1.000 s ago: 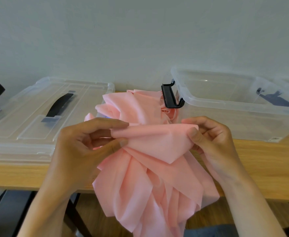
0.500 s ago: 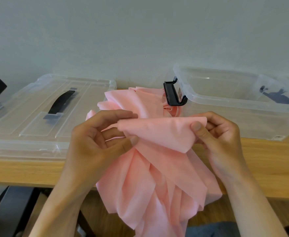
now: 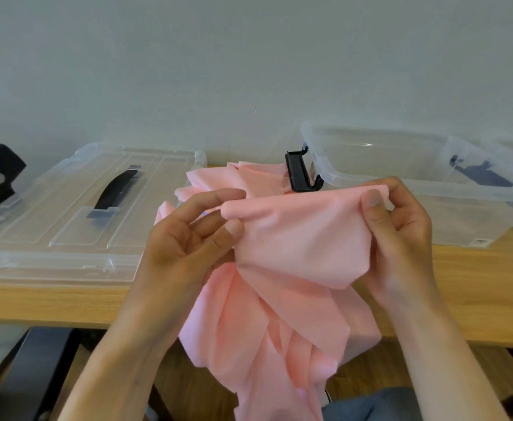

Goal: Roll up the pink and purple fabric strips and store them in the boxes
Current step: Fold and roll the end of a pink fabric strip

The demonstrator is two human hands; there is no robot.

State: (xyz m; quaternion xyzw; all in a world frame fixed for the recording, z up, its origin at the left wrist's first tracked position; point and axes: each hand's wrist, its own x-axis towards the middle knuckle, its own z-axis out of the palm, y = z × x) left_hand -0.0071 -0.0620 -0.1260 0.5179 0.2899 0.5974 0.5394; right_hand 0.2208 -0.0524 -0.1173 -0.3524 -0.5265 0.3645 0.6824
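Two bare hands stretch a folded edge of pink fabric point(image 3: 294, 238) above a wooden worktop point(image 3: 51, 302). The left hand point(image 3: 185, 241) pinches one end between thumb and forefinger; the right hand point(image 3: 401, 226) grips the other end, fingers curled round it. Loose folds spill over the worktop's front edge. A clear lidded box point(image 3: 76, 208) with a black handle sits left, an open clear box point(image 3: 416, 177) right. Its small white label point(image 3: 480, 242) is too blurred to read.
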